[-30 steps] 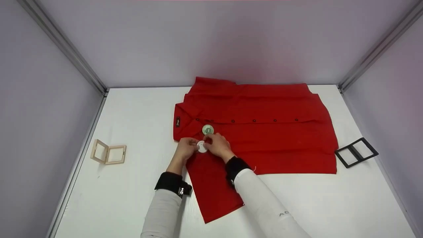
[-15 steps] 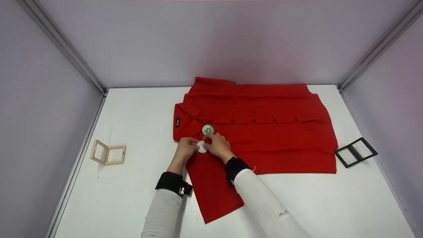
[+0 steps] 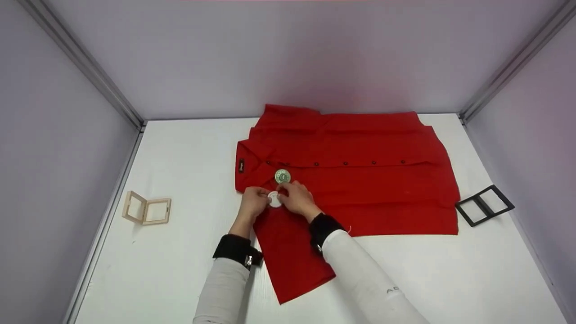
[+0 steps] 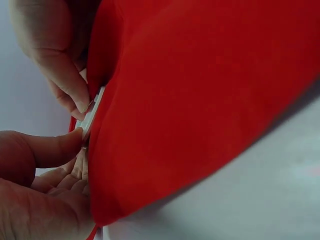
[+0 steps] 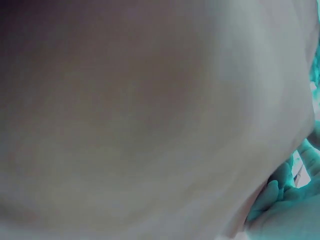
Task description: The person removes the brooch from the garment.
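Note:
A white round badge lies at the shoulder of the red shirt, pinched by my left hand from the left and by my right hand from the right. In the left wrist view the badge is seen edge-on against the red cloth, with fingertips on both sides and what looks like a thin pin at its face. Just above my right fingers rests a green and white round badge on the shirt. Blurred close surfaces fill most of the right wrist view.
The shirt is spread on a white table, its sleeve pointing towards me. At the left stands a small hinged wooden frame. A black double frame lies by the shirt's hem at the right. Grey-white walls enclose the table.

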Available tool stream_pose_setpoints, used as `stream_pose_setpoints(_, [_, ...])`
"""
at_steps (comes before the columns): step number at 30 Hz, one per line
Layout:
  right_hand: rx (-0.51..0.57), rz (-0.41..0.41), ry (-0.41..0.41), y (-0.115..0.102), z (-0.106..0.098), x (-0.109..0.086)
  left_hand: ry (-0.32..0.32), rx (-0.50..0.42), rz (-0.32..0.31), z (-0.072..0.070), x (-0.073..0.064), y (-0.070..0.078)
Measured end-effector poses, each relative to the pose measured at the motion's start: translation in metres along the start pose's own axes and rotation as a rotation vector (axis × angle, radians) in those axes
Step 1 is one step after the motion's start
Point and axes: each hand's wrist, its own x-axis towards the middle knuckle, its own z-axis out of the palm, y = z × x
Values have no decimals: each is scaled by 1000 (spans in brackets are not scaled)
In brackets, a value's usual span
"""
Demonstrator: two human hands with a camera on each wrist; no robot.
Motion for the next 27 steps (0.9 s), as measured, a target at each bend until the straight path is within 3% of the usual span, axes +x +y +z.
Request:
stream_pose_setpoints(13, [-22,-124,-82,4,-10,-15,13,-24,-13,0,-4,-1])
stream_pose_setpoints(20, [-232,-2,-1,3,-16,-27,-29,-74,-18,-1,-4,-2])
stream_pose_setpoints(27, [-371,74,-61,0,-19,-35,-47,-63,-15,2,-5,-3])
